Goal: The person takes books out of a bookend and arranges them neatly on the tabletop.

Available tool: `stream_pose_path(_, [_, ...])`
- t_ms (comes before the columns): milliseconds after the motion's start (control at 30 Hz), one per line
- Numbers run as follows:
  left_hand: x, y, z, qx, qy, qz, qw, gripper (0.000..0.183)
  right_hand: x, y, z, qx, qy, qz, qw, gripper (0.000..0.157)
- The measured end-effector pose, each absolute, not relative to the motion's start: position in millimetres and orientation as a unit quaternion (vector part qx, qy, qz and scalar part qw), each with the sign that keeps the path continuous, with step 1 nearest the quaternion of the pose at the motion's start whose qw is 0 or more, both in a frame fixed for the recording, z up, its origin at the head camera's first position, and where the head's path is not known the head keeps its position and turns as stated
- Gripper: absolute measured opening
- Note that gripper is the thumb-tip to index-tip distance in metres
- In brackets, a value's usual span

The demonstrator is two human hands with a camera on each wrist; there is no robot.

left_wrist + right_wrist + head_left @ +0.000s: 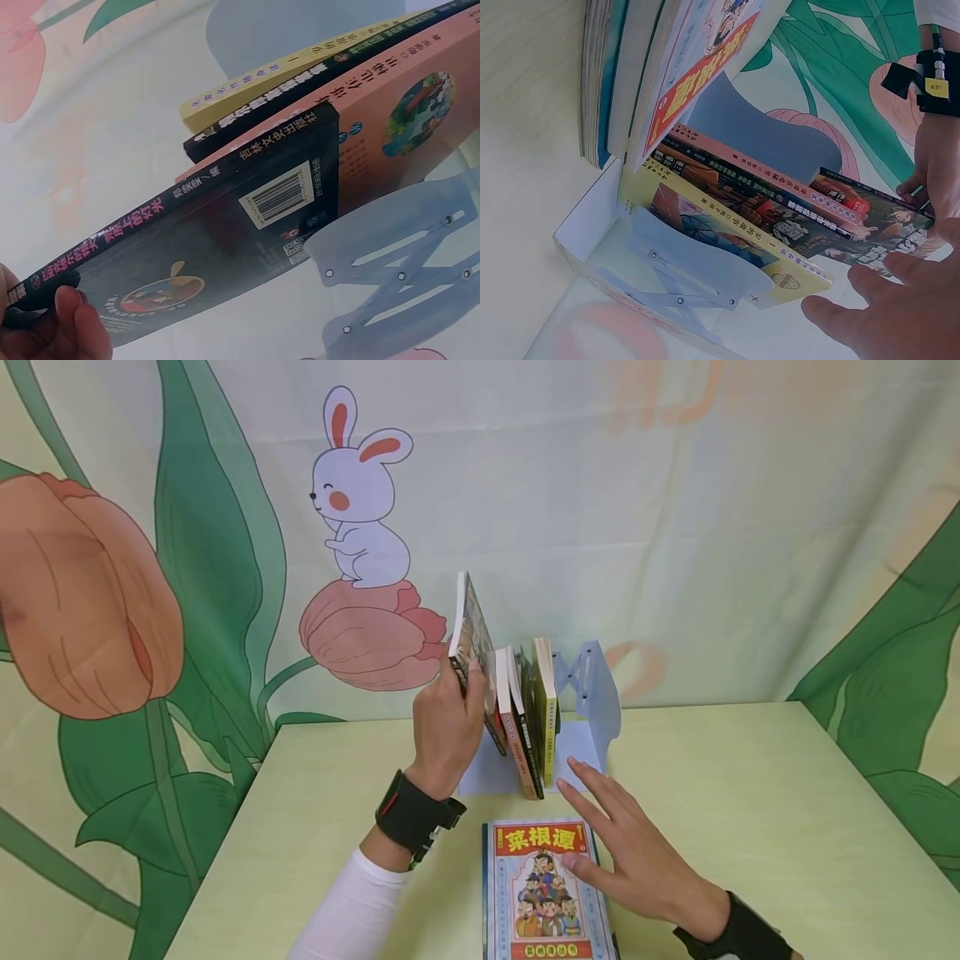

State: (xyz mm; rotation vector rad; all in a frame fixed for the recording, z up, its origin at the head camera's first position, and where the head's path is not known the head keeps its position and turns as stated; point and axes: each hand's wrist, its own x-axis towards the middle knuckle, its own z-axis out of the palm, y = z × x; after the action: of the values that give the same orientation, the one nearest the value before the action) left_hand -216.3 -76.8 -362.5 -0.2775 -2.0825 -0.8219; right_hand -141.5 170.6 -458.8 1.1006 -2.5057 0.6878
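apparently the step is adding a dark book (202, 244) to the blue bookend (602, 693).
the book tilts at the left of the standing books (529, 739), pinched between the left hand's (448, 722) thumb and fingers; whether it touches the base i can't tell. the right hand (637, 860), fingers spread, holds nothing, above the near stack (551, 893). next probably calls for squaring it against its neighbours.
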Motion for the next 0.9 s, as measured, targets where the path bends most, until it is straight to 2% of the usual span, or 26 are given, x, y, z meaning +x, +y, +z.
stream_pose_path(900, [-205.8, -76.8, -345.7, -0.119, -0.798, -0.333, 0.488, 0.027, -154.5, 174.4, -455.3, 0.397, -0.869, 0.247, 0.161, 0.080])
